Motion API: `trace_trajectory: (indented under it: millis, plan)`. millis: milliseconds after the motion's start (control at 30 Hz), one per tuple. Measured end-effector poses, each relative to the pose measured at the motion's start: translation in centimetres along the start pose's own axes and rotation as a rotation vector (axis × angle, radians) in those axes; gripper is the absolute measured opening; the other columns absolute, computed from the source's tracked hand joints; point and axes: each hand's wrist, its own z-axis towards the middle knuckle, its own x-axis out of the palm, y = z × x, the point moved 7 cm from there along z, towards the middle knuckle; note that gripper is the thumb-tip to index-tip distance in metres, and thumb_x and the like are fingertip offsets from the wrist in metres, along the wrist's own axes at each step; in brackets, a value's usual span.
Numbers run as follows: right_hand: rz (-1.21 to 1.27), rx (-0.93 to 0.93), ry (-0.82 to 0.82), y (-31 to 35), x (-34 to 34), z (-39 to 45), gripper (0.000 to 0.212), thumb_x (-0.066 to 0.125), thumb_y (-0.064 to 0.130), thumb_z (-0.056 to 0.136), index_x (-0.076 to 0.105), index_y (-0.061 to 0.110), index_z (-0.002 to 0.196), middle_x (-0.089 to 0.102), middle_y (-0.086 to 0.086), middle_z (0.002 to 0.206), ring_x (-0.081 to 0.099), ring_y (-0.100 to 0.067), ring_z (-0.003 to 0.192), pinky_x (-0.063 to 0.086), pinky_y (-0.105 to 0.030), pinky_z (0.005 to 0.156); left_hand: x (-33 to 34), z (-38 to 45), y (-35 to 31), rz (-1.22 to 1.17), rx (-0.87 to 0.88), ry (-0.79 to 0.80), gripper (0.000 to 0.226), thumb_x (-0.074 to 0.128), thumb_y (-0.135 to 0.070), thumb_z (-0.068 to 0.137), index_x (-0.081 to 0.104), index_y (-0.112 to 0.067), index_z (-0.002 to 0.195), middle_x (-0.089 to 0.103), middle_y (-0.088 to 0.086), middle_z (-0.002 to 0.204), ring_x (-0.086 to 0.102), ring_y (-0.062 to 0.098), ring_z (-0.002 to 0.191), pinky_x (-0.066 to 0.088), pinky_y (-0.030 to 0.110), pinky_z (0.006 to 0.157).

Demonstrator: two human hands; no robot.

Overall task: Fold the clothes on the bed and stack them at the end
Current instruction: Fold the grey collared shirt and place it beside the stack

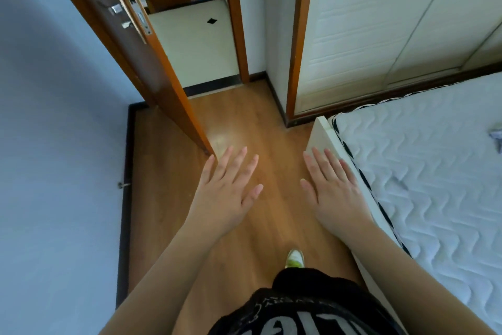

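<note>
While both hands, left [228, 193] and right [335, 190], hover over the floor [244, 122], fingers apart and holding nothing, one garment [496, 135] shows at the bed's [421, 171] right edge; likely soft, light; grip by hem

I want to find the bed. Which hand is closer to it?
Right. The right hand hovers beside the edge of the bed; the left hand is farther away, over the wooden floor.

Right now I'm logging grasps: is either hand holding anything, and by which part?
Nothing is held. The left hand and right hand hover open above the floor, fingers straight.
</note>
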Motion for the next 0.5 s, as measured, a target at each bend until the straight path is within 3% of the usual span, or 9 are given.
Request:
trace_trajectory:
  millis: [167,267,367,500]
  plan:
    - [-0.03,0.03,0.037,-3.0,-0.5,8.5,0.067,-0.003,0.054,0.098,0.012,0.027,0.157,0.007,0.003,0.165,-0.014,-0.011,0.146,-0.007,-0.036,0.12,-0.5,7.8,2.8,-0.011,-0.002,0.034,0.062,0.003,-0.061,0.1,0.012,-0.033,0.155,0.016,-0.004,0.163,0.0,0.017,0.151,0.002,0.046,0.121]
    - [-0.058,0.033,0.053,-3.2,-0.8,13.4,0.066,-0.002,0.054,0.098,0.013,0.028,0.156,0.009,0.003,0.165,-0.01,-0.014,0.148,-0.007,-0.038,0.12,-0.2,12.0,5.1,-0.034,-0.009,0.046,0.065,-0.006,-0.065,0.097,0.001,-0.037,0.155,0.004,-0.007,0.164,-0.012,0.014,0.15,-0.009,0.043,0.12]
    - [-0.087,0.046,0.083,-2.4,-0.2,18.1,0.062,0.005,0.053,0.101,0.018,0.027,0.156,0.012,0.003,0.164,-0.005,-0.017,0.15,-0.005,-0.04,0.121,0.1,16.4,7.7,-0.025,0.011,0.033,0.066,-0.006,-0.064,0.097,0.005,-0.035,0.156,0.007,-0.005,0.164,-0.009,0.016,0.15,-0.004,0.045,0.121]
    - [-0.134,0.067,0.107,-0.9,1.5,24.9,0.063,0.001,0.057,0.101,0.005,0.028,0.157,-0.003,0.005,0.165,-0.028,-0.011,0.141,-0.023,-0.033,0.113,0.8,22.9,12.0,-0.028,0.052,0.02,0.066,0.001,-0.064,0.099,0.011,-0.032,0.156,0.011,-0.001,0.164,-0.002,0.019,0.151,0.003,0.049,0.121]
